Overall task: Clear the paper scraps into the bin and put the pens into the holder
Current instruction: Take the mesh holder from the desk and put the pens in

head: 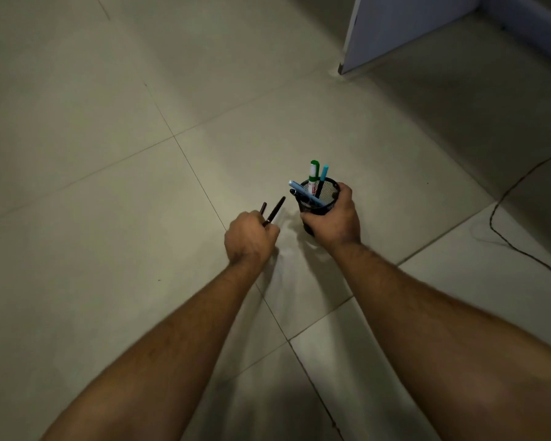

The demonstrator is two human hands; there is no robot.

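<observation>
Over the dim floor [109,218], the right hand [334,218] wraps the mesh holder [322,198], hiding its base, while the left hand [250,237] fists two dark pens [275,210], lower ends hidden.

Above the floor [109,186], the holder [319,202] with pens [314,175] in it sits at three o'clock of two loose pens [272,211]; a cable [522,249] lies farther right.

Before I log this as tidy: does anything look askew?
Mostly fine. One light blue pen lies slanted across the mesh holder rim, not upright. Left hand holds two dark pens; right hand grips the holder.
</observation>
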